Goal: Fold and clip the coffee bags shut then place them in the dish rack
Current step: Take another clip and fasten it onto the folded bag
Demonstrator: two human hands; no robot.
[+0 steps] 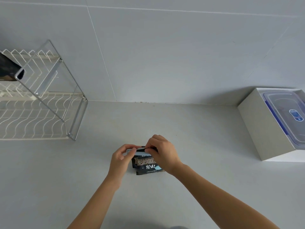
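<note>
A small black coffee bag (146,163) with pale lettering stands on the grey counter in front of me. Across its folded top lies a light blue clip (140,152). My left hand (121,160) grips the left end of the clip and the bag's top. My right hand (162,152) pinches the folded top and the clip from the right. At the far left stands the white wire dish rack (41,113), and a dark bag (9,68) sits on its upper tier, cut off by the frame edge.
A white box (264,126) holding a clear plastic lidded container (287,113) sits at the right against the wall. The grey tiled wall rises behind the counter. Open counter lies between the rack and the box.
</note>
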